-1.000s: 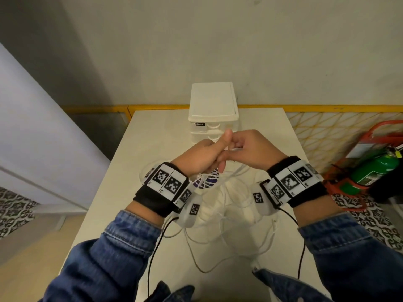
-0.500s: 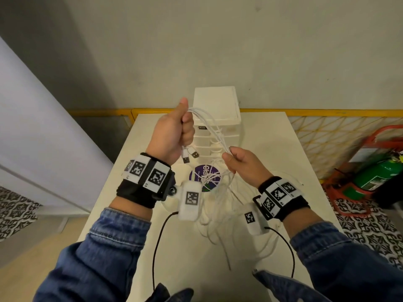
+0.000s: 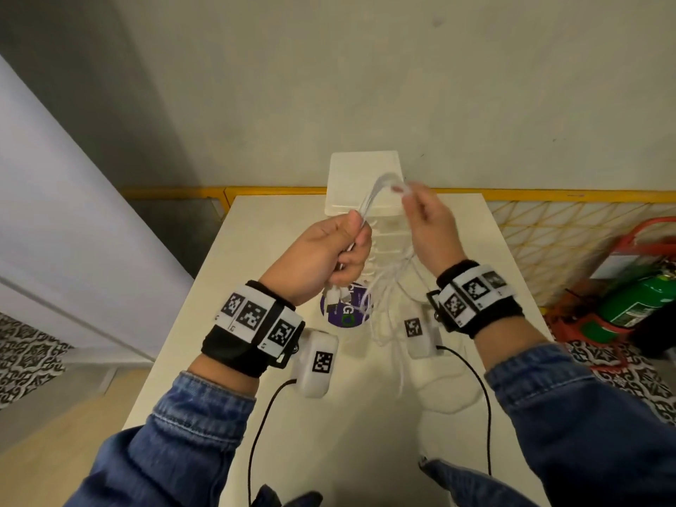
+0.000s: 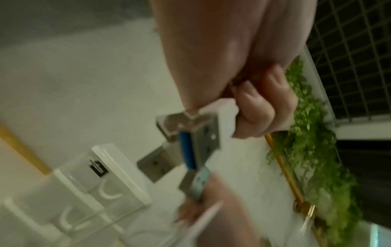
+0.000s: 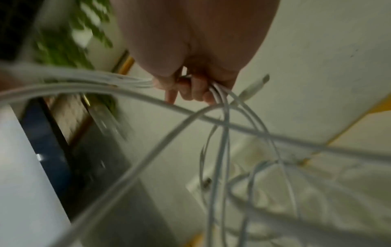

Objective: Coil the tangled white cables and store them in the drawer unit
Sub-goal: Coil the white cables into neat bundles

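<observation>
Your left hand [image 3: 325, 258] is fisted round the cables [image 3: 380, 287] above the table [image 3: 365, 415], thumb on top; your right hand [image 3: 426, 221] pinches the same bundle higher up, so it arches between them. Behind both hands stands the drawer unit [image 3: 360, 177] at the table's far edge. Loose strands hang from your right hand to a tangle on the tabletop. Below your left fist dangle the USB plugs [image 4: 190, 132].
</observation>
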Demonstrator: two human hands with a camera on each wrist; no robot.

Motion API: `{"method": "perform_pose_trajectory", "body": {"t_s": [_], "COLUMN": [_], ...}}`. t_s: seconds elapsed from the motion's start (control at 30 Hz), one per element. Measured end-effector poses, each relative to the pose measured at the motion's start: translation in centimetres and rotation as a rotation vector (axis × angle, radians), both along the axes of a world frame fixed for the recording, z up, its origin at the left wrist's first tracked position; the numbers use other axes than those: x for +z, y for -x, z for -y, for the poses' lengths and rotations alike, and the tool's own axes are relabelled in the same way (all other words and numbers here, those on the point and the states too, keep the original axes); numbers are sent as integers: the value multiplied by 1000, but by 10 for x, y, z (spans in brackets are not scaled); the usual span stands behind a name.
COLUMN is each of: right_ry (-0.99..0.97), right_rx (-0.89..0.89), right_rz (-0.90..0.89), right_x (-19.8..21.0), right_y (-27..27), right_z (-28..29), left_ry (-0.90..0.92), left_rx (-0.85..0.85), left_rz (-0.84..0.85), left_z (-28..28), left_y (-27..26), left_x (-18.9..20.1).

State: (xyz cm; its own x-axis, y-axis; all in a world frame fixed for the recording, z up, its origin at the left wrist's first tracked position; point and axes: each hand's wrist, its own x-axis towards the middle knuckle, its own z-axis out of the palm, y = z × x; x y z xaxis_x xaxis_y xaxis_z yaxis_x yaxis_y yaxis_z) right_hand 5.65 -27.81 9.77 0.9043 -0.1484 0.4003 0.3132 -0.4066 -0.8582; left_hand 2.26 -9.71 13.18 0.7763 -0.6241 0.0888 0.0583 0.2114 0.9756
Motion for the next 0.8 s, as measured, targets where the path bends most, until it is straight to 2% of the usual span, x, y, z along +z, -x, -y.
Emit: {"method": "perform_pose_trajectory", "body": {"t_s": [0.07, 0.13, 0.3, 0.4, 0.5, 0.6, 0.7, 0.8], "right_ry": [159, 223, 120, 242, 308, 385, 450, 409], "right_rx": [125, 244, 483, 528, 467, 421, 418, 369], "right_rz": [-137, -242, -471, -511, -479, -305, -138, -16], "right_x": [-32, -60, -106, -121, -116, -106, -90, -75], "right_y": [8, 22, 52, 63, 65, 60, 63, 65], "right_z": [-9, -26, -65, -61, -48, -35, -26, -19], "left_ry": [132, 257, 509, 547, 293, -107, -520, -846], "left_rx": [-30, -8, 325, 501, 721, 780, 686, 441], "left_rz": [-62, -76, -106, -5, 282, 570, 628, 542], "left_z": [4, 11, 17, 6, -10, -23, -33, -32], "left_y": [-1, -2, -10, -22, -33, -39, -46, -43], "left_x": [4, 3, -4, -1, -8, -26, -46, -58]}}
